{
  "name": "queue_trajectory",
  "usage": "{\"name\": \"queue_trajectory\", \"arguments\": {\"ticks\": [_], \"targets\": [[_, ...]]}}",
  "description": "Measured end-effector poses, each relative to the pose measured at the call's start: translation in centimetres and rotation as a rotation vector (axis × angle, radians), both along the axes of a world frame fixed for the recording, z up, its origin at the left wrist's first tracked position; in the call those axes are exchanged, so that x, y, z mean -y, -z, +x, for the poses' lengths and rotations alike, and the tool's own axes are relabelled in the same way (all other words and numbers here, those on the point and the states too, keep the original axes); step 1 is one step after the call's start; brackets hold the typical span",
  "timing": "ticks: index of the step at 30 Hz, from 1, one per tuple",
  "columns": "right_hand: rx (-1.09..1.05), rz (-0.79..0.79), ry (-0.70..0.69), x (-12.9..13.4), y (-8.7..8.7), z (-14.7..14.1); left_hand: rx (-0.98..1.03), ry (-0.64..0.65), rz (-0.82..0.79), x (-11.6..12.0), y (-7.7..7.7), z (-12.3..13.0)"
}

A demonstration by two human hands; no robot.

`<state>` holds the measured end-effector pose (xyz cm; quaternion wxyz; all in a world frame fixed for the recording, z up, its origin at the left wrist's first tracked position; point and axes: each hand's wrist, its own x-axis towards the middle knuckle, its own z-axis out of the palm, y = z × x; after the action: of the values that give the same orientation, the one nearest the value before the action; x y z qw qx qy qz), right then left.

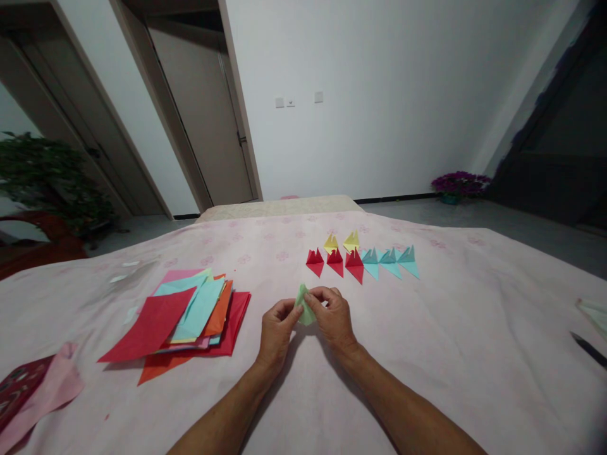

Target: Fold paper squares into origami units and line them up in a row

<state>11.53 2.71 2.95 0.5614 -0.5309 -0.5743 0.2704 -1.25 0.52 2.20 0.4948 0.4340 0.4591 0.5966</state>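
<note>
A small piece of folded light-green paper (306, 312) is held up just above the cloth, pinched from both sides. My left hand (279, 325) grips its left edge between thumb and fingers. On the other side my right hand (336, 316) has thumb and forefinger closed on the upper right part. Beyond the hands stand folded paper cranes in rows: red cranes (334, 262), light-blue cranes (389, 261) to their right, and yellow cranes (351, 241) behind. The fingers cover part of the green paper, so its full shape is hidden.
Left of my hands lies a loose pile of coloured paper sheets (202, 309). A dark red patterned item (21, 387) with pink cloth rests at the near left. A dark pointed object (588, 349) lies at the right edge of the pink tablecloth (455, 354).
</note>
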Motion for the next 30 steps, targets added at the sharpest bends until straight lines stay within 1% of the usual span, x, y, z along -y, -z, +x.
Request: {"name": "queue_trajectory", "arguments": {"ticks": [4,7,11,13,15,17,19,22,24,26,30], "targets": [[-0.006,-0.006,-0.012,0.1,0.4,-0.3,0.004,-0.004,-0.007,0.0,0.0,0.2],[0.005,-0.012,-0.012,0.2,0.3,-0.5,-0.026,-0.001,0.015,-0.1,0.0,0.0],[0.041,0.074,0.015,0.1,-0.3,-0.2,-0.020,0.003,0.035,-0.2,0.0,-0.3],[0.043,0.076,-0.006,-0.1,-0.3,0.1,-0.012,0.011,0.037,-0.3,0.0,-0.5],[0.026,0.038,-0.052,-0.4,0.0,0.3,-0.012,0.032,0.042,-0.3,0.0,-0.5],[-0.004,0.003,-0.094,-0.6,0.2,0.4,-0.014,0.049,0.039,-0.3,0.0,-0.4],[-0.076,-0.028,-0.117,-0.7,0.3,0.3,0.000,0.054,0.017,-0.3,0.0,-0.3],[-0.273,-0.080,-0.095,-0.7,0.2,0.2,0.036,0.064,-0.047,-0.2,0.0,0.0],[-0.365,-0.087,-0.064,-0.7,0.0,0.1,0.046,0.074,-0.085,-0.2,0.2,0.0],[-0.388,-0.074,-0.062,-0.5,-0.3,0.0,0.074,0.073,-0.101,-0.3,0.4,0.0],[-0.335,-0.057,-0.141,-0.2,-0.4,-0.3,0.222,0.033,-0.101,-0.9,0.7,-0.4]]}}
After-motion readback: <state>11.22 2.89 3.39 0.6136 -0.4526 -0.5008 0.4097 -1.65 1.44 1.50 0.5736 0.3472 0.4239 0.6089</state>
